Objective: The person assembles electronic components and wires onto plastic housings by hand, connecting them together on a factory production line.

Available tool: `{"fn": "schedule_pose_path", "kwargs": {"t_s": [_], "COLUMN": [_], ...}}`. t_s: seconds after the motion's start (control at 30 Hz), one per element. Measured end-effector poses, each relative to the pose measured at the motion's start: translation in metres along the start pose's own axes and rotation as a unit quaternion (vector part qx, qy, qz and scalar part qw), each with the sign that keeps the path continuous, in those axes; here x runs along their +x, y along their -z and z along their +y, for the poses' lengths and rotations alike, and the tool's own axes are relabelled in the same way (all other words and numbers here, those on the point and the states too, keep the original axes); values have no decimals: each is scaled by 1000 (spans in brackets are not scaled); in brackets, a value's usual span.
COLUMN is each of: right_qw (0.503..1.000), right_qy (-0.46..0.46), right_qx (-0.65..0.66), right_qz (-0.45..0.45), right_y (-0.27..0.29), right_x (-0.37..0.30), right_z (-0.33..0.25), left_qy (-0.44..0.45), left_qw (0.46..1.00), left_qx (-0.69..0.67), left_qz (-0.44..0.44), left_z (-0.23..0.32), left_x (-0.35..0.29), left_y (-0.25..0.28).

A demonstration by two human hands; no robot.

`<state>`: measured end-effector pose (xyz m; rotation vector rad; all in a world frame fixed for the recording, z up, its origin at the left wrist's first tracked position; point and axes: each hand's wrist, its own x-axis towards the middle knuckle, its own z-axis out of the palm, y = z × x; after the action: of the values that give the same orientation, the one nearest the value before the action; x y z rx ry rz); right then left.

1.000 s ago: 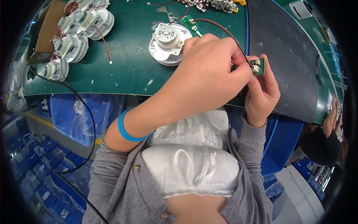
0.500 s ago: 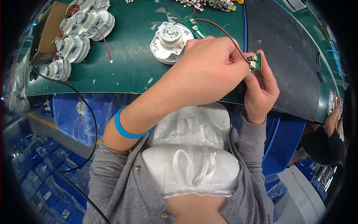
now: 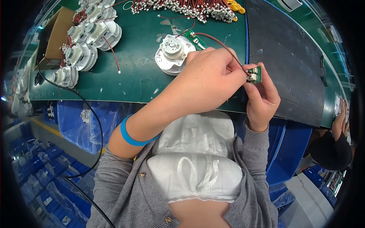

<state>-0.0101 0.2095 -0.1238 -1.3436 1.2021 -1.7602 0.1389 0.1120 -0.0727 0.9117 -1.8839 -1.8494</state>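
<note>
My right hand (image 3: 263,104) pinches a small green circuit board (image 3: 259,75) with white connectors between thumb and fingers. From the left, my left hand (image 3: 213,78) reaches across, fingers closed on the end of a red-and-black wire lead (image 3: 224,45) right beside the board's connectors. Its fingertips partly hide the plug, so I cannot tell how far it is seated. The lead arches back to another green circuit board (image 3: 197,41) lying by a white round motor assembly (image 3: 172,48). My left hand's knuckles cover that assembly's right edge.
Several similar white motor assemblies (image 3: 110,36) stand at the left by a cardboard box (image 3: 57,41). Bundled wires with white plugs (image 3: 182,8) lie at the back, near yellow parts (image 3: 236,6). A black mat (image 3: 285,64) covers the right side. A black cable (image 3: 99,125) hangs at left.
The view has shifted, so the table's contents sit lower and more of the wire bundle shows. Both hands keep the same hold, with the board and lead still together.
</note>
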Motion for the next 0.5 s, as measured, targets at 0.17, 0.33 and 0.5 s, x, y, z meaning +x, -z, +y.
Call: {"fn": "schedule_pose_path", "kwargs": {"t_s": [0.17,0.33,0.5], "right_qw": [1000,999,996], "right_qy": [21,-22,-76], "right_qx": [11,-2,39], "right_qz": [-1,23,37], "right_y": [1,2,7], "right_x": [9,19,28], "right_z": [-7,-22,-44], "left_qy": [-23,-33,-84], "left_qw": [999,996,987], "left_qx": [21,69,119], "left_qz": [20,36,73], "left_z": [14,30,47], "left_x": [-2,4,4], "left_y": [2,1,-8]}}
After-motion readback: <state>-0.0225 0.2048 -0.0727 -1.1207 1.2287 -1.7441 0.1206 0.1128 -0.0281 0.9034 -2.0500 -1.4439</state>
